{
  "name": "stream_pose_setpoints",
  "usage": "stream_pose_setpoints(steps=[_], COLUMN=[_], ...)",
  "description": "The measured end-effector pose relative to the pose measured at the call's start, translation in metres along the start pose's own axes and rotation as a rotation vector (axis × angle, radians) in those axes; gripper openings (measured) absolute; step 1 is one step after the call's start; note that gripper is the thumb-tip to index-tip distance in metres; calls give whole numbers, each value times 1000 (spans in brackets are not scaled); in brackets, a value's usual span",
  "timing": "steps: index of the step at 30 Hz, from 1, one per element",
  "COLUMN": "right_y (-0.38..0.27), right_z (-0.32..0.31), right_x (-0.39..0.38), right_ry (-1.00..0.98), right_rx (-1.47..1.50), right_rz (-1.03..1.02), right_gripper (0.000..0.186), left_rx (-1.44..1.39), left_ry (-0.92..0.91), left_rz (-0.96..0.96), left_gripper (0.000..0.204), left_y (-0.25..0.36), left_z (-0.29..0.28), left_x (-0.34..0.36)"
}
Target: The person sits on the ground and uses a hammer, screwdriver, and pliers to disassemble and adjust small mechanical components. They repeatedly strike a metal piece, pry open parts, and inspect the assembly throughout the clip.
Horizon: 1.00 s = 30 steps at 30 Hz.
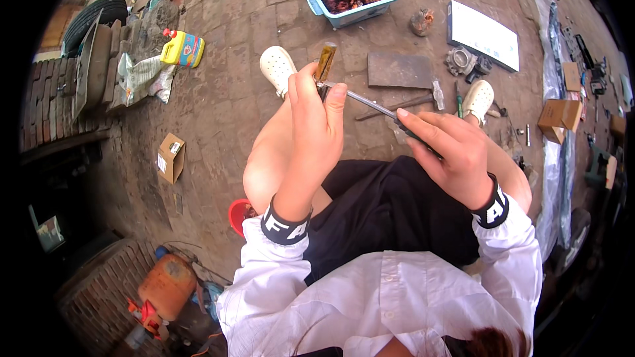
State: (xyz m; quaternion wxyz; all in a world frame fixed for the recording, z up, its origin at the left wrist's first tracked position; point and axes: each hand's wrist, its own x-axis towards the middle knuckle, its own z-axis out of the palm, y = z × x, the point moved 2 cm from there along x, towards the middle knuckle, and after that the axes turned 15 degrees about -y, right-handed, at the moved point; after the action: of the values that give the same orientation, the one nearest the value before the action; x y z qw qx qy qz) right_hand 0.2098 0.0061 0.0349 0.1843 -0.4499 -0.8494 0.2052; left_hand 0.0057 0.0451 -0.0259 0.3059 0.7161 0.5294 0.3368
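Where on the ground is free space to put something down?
Bare brick lies between the yellow jug, the cardboard box and the left shoe. Crowded: around the hammer and metal plate.

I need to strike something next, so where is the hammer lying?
In the head view the hammer lies on the brick paving ahead of the person, right of centre, just below the flat metal plate and left of the right shoe.

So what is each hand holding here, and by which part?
Left hand grips a rusty brown flat metal piece by its lower end. Right hand holds a long grey metal tool by its handle end.
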Motion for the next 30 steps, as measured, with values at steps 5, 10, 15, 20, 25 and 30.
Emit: stream_pose_setpoints(steps=[5,10,15,20,25,30], right_y=[3,9,8,6,3,3], right_z=[4,13,11,17,28,31], right_x=[-1,-1,0,1,-1,1], right_ry=[43,69,62,74,104,105], right_rx=[70,130,104,120,188,177], right_rz=[-11,-50,-76,-61,-25,-19], right_gripper=[46,45,46,46,44,44], left_rx=[48,-58,103,20,19,-16], left_ry=[22,-11,40,48,81,78], left_rz=[-28,-103,13,-28,-88,-124], left_gripper=[29,29,30,29,23,22], left_y=[10,8,9,6,-1,-4], left_z=[-7,-10,-10,-10,-4,-2], left_x=[2,0,0,-2,-3,-3])
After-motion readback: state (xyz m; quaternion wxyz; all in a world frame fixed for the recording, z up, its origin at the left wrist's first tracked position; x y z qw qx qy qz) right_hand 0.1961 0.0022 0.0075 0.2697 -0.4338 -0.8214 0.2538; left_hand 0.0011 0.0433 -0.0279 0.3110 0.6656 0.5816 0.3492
